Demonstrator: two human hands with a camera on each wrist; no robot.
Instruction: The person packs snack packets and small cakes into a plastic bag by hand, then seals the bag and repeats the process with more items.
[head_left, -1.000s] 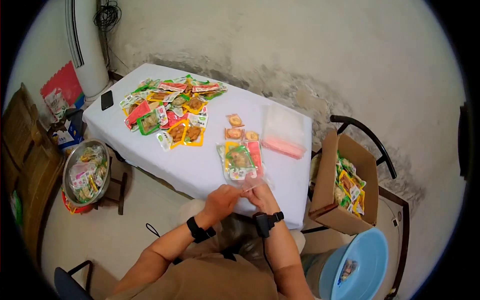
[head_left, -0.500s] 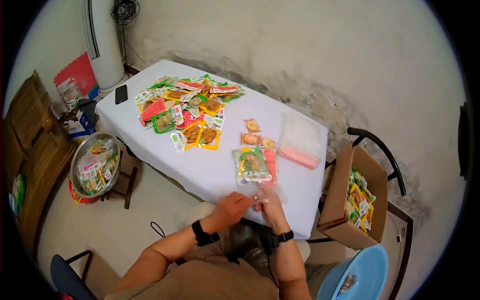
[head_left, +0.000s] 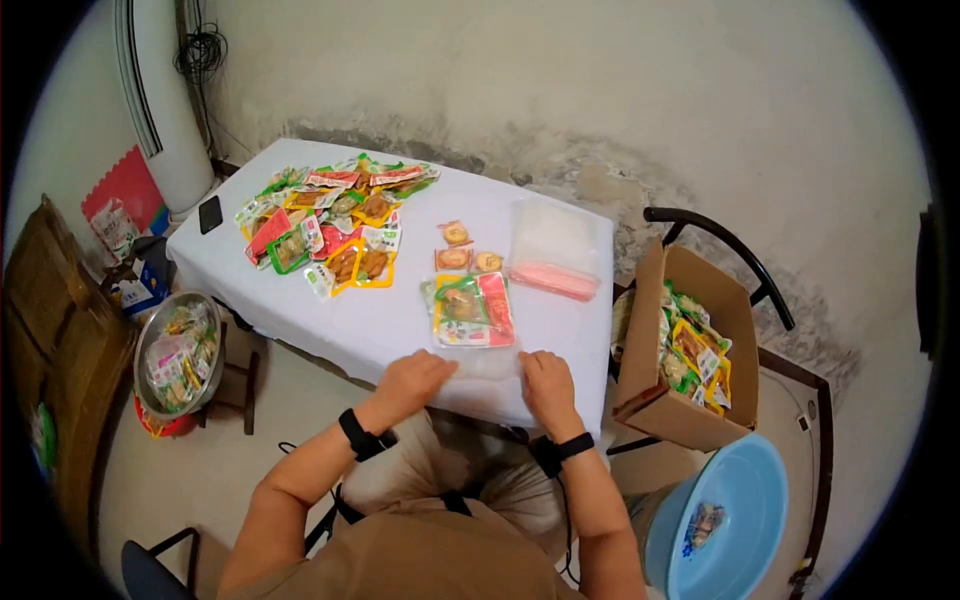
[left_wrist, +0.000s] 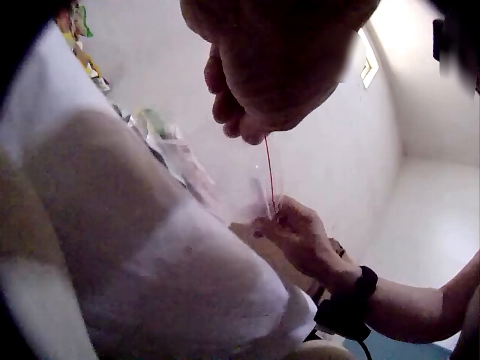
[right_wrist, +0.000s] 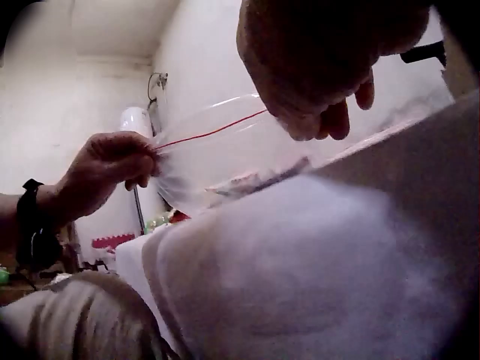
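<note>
A clear zip bag [head_left: 488,364] with a red zip line lies flat near the table's front edge, its mouth toward the person. Inside are several snack packets [head_left: 468,308], a green-edged one on top and a red one at the right. The left hand [head_left: 415,382] pinches one end of the bag's mouth. At the other end, the right hand [head_left: 550,388] pinches the mouth too. Between the hands, the red zip line [right_wrist: 217,131] runs stretched in the right wrist view. Just beyond the bag sit three small wrapped biscuits [head_left: 453,259].
A stack of clear bags [head_left: 556,240] lies at the table's right, and a heap of snack packets [head_left: 345,212] at its left with a phone [head_left: 210,214]. Beside the table stand a carton of packets [head_left: 640,345], a blue tub [head_left: 755,510] and a metal bowl [head_left: 146,360].
The hands were close together at the bag's mouth and have moved apart to its two ends. The bag and its packets stay on the table. The head view has shifted.
</note>
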